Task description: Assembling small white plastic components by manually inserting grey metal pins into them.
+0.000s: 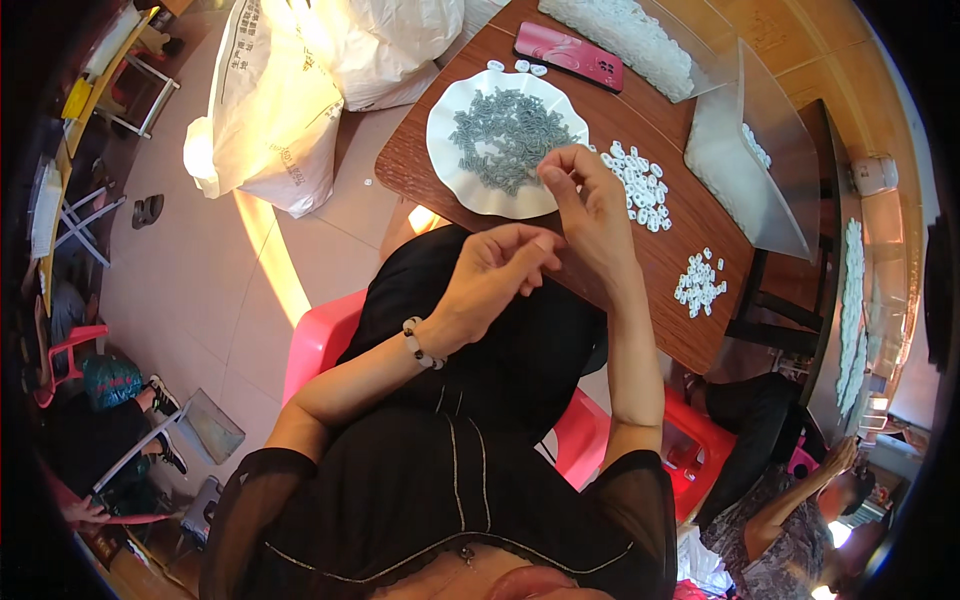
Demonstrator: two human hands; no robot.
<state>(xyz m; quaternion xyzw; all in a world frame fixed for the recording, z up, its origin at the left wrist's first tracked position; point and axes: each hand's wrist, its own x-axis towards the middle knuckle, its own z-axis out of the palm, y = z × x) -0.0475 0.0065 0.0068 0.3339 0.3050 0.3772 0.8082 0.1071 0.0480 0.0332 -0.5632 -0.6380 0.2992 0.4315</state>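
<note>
A white plate (441,158) with a wavy rim holds a heap of small grey pieces (507,130). My right hand (592,212) is over the plate's right edge, thumb and forefinger closed in a pinch. Just below the plate, at the table edge, my left hand (490,278) has its fingertips pressed together, pointing toward the right hand. Whatever is between the fingers of either hand is too small to make out. Small white plastic pieces with holes lie in one pile (640,188) right of the plate and a smaller pile (700,285) nearer me.
A pink phone (570,56) lies behind the plate on the brown table (660,310). Clear-walled trays of white pieces (735,170) stand at the right and back. Big white sacks (285,120) are on the floor at the left. Another person (770,515) sits at lower right.
</note>
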